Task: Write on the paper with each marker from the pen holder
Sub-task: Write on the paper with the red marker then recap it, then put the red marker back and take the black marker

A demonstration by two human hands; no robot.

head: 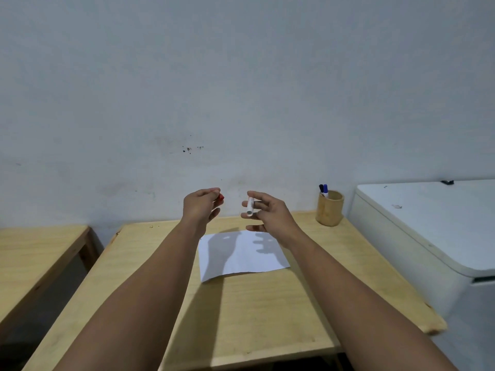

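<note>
Both hands are raised above the wooden table (241, 311). My right hand (267, 212) grips a white marker barrel (250, 207), its butt end toward me. My left hand (199, 206) pinches a small red cap (221, 197), held a short gap left of the marker. Below them a white sheet of paper (241, 259) lies flat on the table, shaded by the hands. A round wooden pen holder (330, 212) stands at the table's back right with a black marker (321, 189) and a blue marker (325, 189) upright in it.
A white appliance-like box (428, 231) sits right against the table's right side. A second wooden table (34, 258) stands to the left across a dark gap. A pale wall (241, 89) rises directly behind.
</note>
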